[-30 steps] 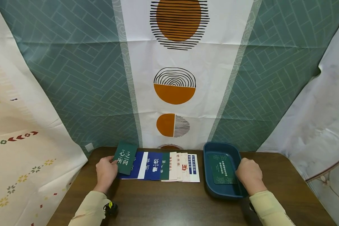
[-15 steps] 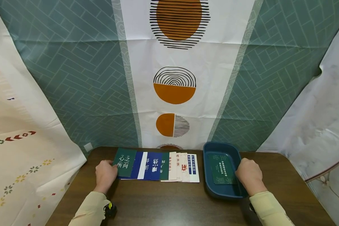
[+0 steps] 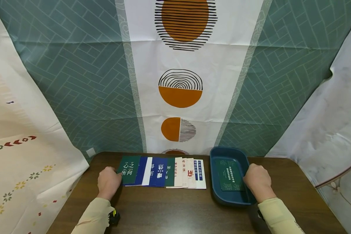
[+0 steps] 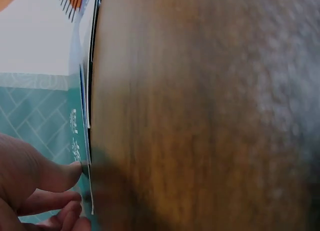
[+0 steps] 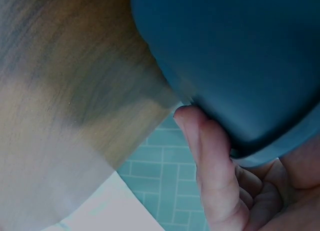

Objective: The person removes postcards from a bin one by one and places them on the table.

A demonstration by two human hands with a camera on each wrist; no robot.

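Observation:
My left hand (image 3: 109,182) pinches the left edge of a dark green card (image 3: 130,170) with white lettering. That card lies at the left end of an overlapping row of cards; its neighbours are blue (image 3: 157,172), another green one (image 3: 170,172), cream ones (image 3: 178,172) and a white-and-blue one (image 3: 199,174). In the left wrist view the thumb (image 4: 62,176) presses on the card near its edge, with curled fingers beside it. My right hand (image 3: 258,182) grips the right wall of a blue plastic bin (image 3: 232,200). Inside the bin lies a green card (image 3: 230,175).
The brown wooden table (image 3: 175,211) has its back edge close behind the cards and bin. A patterned cloth (image 3: 181,113) hangs behind it, with a pale curtain (image 3: 32,156) on the left and a white one (image 3: 333,130) on the right.
The left hand has lowered the green card, which was raised and tilted, down onto the left end of the row. The right hand and the bin have stayed in place.

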